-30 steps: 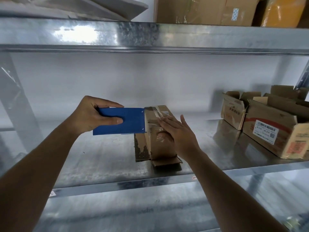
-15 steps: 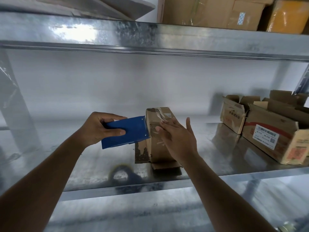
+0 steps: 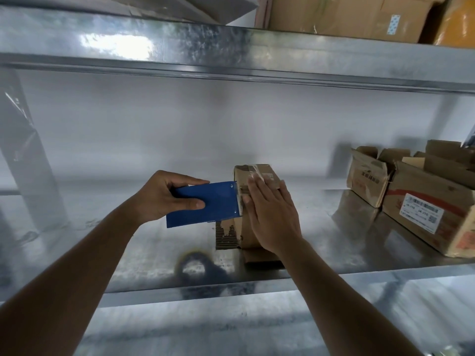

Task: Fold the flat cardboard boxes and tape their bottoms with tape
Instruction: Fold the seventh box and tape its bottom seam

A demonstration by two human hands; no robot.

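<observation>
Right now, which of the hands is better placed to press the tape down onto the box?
The right hand: it lies flat with straight fingers on the small cardboard box, over the tape. The left hand is busy gripping the blue tape dispenser.

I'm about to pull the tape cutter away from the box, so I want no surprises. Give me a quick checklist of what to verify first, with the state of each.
1. Left hand grips the blue tape cutter firmly: ok.
2. Cutter's front edge sits against the small cardboard box: ok.
3. Right hand lies flat on the box, pressing the tape down: ok.
4. Box stands on the metal shelf, its lower flaps splayed: ok.
5. Tape already cut through: cannot tell.
6. Open boxes on the right stand apart from the work: ok.
</observation>
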